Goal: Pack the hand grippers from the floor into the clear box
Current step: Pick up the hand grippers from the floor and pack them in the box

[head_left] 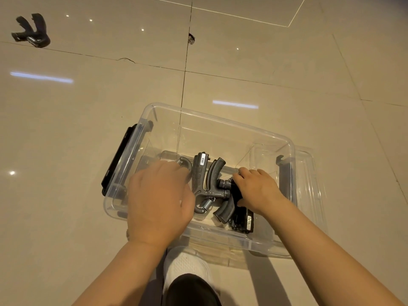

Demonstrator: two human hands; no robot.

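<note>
Several black plastic hand grippers with metal coil springs (208, 184) lie jumbled on the bottom of the clear rectangular plastic box (220, 120), bunched toward its near side. One with a small white label on its handle lies in the middle, its two curved handles pointing away from the person and its spring toward them. A second one (241, 217) lies at the near right, partly under it.

Both hands are down inside the box. The left hand (159, 199) has its fingers curled over a rounded grey loop with a spring (184, 165) at the left of the pile; how much it actually grips I cannot tell, since the back of the hand hides the fingertips. The right hand (258, 188) has its fingers bent down onto the black grippers at the right of the pile, thumb against one of them.

The box has a black latch handle (118, 164) on its left end and another on its right end. It sits on the glossy beige tiled floor (66, 129). One more black hand gripper (33, 29) lies well apart, far off to the left on the tiles. Just in front of the box is a white shoe (187, 263) with a dark trouser leg above it.
</note>
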